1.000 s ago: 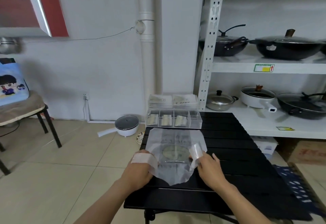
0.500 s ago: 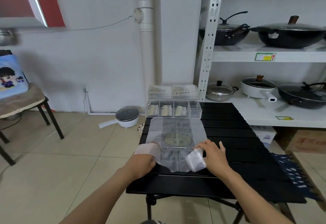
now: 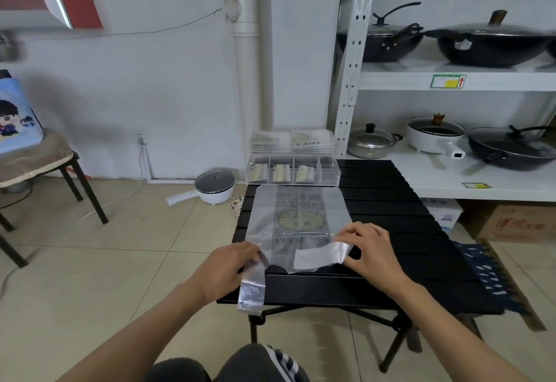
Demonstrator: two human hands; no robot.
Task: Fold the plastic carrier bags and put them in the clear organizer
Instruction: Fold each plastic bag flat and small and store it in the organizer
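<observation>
Left hand (image 3: 229, 270): at the near left edge of the table (image 3: 406, 285), fingers curled round the bag's left handle strip (image 3: 252, 287), which hangs over the edge.
Right hand (image 3: 368, 249): fingers bent, pinching the right handle strip (image 3: 320, 257), which lies folded inward across the bag's near end.
Carrier bag (image 3: 298, 216): translucent, with a round printed emblem, spread flat on the black slatted table between the hands and the organizer; not yet folded small.
Clear organizer (image 3: 293, 170): at the table's far edge, just beyond the bag's far end; 4 compartments, 3 holding folded bags, the rightmost looks free.
Stack of flat bags (image 3: 293, 141): behind or on top of the organizer, I cannot tell which.
Step, as I judge it: tucking the 2 handles in before folding the body.
Risk 1: the film is thin and slick, so a pull on the hanging left strip could drag the whole bag toward the near edge and wrinkle it.
Risk 2: trapped air or a springy crease could reopen the fold, leaving a bundle too bulky for the narrow compartment.
Risk 3: a forward push could nudge the organizer off the far edge.
</observation>
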